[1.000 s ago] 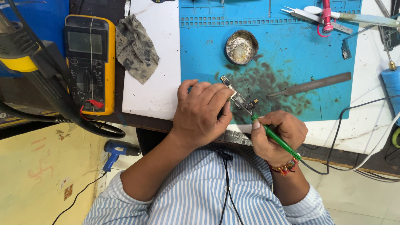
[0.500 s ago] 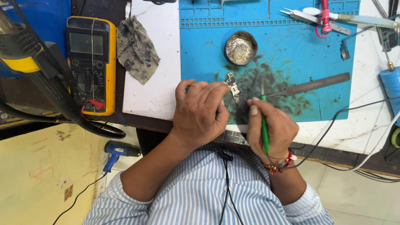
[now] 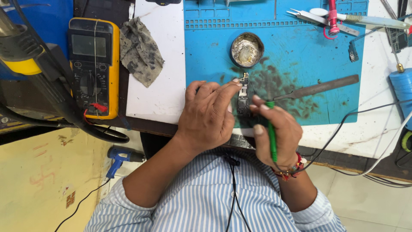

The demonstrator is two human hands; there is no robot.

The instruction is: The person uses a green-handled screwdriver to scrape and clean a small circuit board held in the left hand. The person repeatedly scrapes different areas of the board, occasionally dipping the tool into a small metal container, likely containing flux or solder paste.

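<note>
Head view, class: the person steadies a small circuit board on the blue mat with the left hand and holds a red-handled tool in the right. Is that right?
Not quite. In the head view the tool in the right hand has a green handle, not red. The left hand does steady the small circuit board on the blue mat.

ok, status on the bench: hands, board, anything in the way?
Left hand pinning small circuit board on blue mat. Right hand gripping green-handled tool. Round tin and flat metal tool close by, apart from board.

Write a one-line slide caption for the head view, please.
Left hand steadies a small circuit board on a blue mat; right hand holds a green-handled tool.
</note>
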